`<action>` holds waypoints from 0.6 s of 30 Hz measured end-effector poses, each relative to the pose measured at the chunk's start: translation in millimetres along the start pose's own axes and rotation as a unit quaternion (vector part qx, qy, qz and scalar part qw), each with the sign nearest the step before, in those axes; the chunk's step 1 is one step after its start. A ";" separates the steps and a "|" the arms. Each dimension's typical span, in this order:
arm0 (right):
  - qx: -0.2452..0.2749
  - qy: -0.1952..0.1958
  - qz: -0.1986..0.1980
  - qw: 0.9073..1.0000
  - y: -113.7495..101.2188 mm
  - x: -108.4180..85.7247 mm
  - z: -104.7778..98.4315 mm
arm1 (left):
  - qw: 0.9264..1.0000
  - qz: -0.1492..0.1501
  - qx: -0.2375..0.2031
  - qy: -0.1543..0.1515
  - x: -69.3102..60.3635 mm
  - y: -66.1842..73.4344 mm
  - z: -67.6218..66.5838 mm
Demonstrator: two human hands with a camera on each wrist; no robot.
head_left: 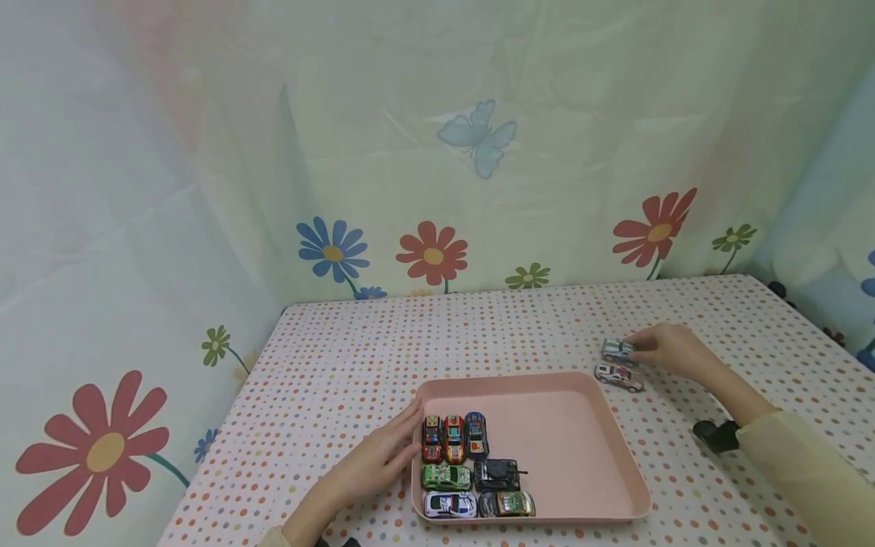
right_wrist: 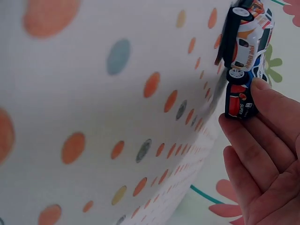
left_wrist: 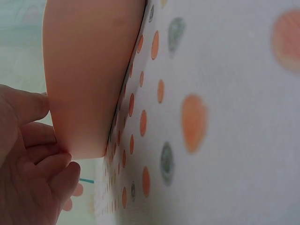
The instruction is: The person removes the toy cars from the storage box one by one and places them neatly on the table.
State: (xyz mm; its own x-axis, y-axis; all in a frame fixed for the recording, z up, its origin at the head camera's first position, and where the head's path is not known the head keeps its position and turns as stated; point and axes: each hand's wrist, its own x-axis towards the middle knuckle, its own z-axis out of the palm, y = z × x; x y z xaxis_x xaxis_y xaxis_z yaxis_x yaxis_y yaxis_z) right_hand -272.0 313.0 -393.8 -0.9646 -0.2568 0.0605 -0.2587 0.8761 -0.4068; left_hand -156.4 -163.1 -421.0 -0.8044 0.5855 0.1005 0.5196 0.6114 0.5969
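A pink tray (head_left: 547,448) holds several toy cars on its left side, among them a green car (head_left: 446,477), a white car (head_left: 450,504) and a black tank (head_left: 497,475). My left hand (head_left: 372,460) lies at the tray's left rim; in the left wrist view its fingertips touch the tray's outer wall (left_wrist: 89,79). Beyond the tray's back right corner, my right hand (head_left: 673,351) pinches a small toy car (head_left: 617,350) by its end, thumb on one side and fingers on the other. Close beside it is a white and red car (head_left: 618,377), seen large in the right wrist view (right_wrist: 246,44).
The dotted tablecloth (head_left: 342,357) spreads around the tray. A flowered curtain (head_left: 547,152) hangs behind and along the sides. A black object (head_left: 715,435) is by the right forearm, and small dark objects (head_left: 777,289) lie at the table's far right edge.
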 end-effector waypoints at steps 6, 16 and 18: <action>-0.005 -0.005 0.009 1.000 5.1 2.6 4.5 | 1.000 -0.001 0.001 0.000 -0.8 0.0 0.5; -0.008 -0.019 -0.001 1.000 6.6 4.7 4.2 | 1.000 -0.006 -0.002 -0.002 0.1 0.3 0.1; -0.008 -0.022 0.003 1.000 6.1 5.8 5.0 | 1.000 -0.006 0.000 -0.002 -0.1 0.5 -0.3</action>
State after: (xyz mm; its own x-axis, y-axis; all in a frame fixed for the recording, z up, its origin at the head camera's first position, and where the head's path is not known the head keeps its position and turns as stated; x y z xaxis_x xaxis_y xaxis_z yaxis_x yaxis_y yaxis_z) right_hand -278.9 314.8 -400.4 -0.9630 -0.2691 0.0176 -0.2542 0.8840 -0.3923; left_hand -156.1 -163.0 -420.5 -0.8099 0.5796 0.0901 0.5092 0.6186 0.5984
